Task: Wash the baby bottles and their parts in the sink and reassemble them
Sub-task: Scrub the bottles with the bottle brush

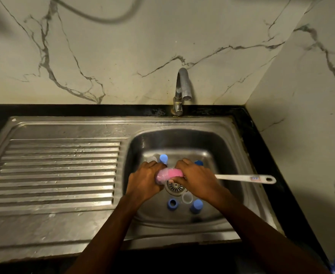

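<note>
Left hand: your left hand (142, 180) is curled around the left end of the bottle (168, 173), gripping it over the basin.
Right hand: your right hand (196, 178) is closed around the brush (243, 177) where its white handle meets the bottle; the handle sticks out to the right, past the basin's edge.
Bottle: it lies sideways between your 2 hands, just above the drain (174, 187). It looks clear with pink showing through, but it is blurred, so you cannot tell the brush head from the bottle wall.
Loose parts, far side: 1 light blue cap (163, 158) stands just beyond your left knuckles, with a clear piece (151, 159) beside it on the left. A darker blue part (199, 162) peeks out behind your right hand.
Loose parts, near side: a blue ring (172, 203), a clear ring (187, 197) and a second blue cap (196, 205) sit close together on the basin floor, under your wrists.
Sink: the steel sink (231, 147) holds all of these parts; its ribbed drainboard (59, 169) lies to your left, wet with scattered drops.
Faucet: the faucet (182, 89) stands behind the basin, and no water stream shows from its spout.
Surroundings: a black counter (261, 135) frames the sink under a veined marble wall (123, 56).
</note>
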